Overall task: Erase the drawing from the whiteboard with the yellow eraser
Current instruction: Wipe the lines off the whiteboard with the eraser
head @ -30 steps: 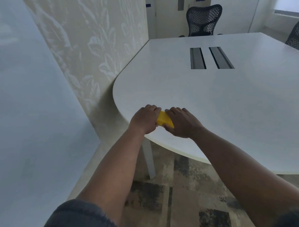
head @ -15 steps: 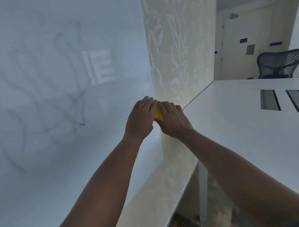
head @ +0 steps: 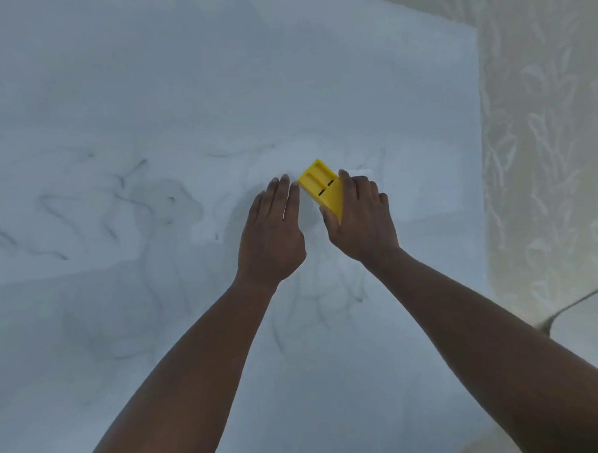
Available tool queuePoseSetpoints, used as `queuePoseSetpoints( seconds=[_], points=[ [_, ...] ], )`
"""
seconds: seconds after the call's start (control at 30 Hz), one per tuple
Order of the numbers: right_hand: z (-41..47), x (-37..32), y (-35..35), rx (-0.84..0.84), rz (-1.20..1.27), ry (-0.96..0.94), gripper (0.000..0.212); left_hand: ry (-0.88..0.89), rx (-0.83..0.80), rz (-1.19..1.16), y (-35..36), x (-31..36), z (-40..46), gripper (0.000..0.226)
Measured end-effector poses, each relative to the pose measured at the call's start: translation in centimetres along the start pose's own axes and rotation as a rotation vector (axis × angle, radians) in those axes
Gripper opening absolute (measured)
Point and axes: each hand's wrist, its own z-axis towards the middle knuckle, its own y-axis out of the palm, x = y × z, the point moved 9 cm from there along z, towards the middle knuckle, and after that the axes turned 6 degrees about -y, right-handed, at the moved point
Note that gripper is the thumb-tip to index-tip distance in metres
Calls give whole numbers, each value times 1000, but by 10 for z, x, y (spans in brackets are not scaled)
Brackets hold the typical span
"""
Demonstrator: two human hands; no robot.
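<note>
The whiteboard [head: 181,77] fills most of the view, with faint smeared dark marker lines [head: 125,196] across its middle and lower part. My right hand [head: 362,220] holds the yellow eraser [head: 321,186] up against the board, its ribbed back facing me. My left hand [head: 274,234] is right beside it on the left, fingers straight and together, with nothing in it; whether it touches the board I cannot tell.
A cream wall with a leaf pattern [head: 547,147] borders the board on the right. A curved table edge [head: 582,303] shows at the lower right.
My view has swung left from the table to face the whiteboard. Both hands rose with the eraser to the board. My left hand has come off the eraser and lies beside it.
</note>
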Motion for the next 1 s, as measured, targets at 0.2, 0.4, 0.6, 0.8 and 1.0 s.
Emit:
queuePoseSetpoints(
  seconds=[0.2, 0.4, 0.6, 0.8, 1.0],
  points=[
    [50, -43, 4, 220, 272, -6, 58, -45, 40, 97, -37, -68, 8, 63],
    [70, -72, 27, 380, 444, 89, 65, -115, 68, 215, -67, -136, -24, 66],
    [75, -102, 33, 368, 512, 197, 67, -159, 48, 319, -116, -225, -61, 67],
    [74, -158, 37, 386, 549, 318, 67, -185, 55, 392, -162, -322, -98, 68],
    [80, -241, 23, 449, 556, 295, 61, -221, 64, 411, -196, -400, -130, 68]
  ],
)
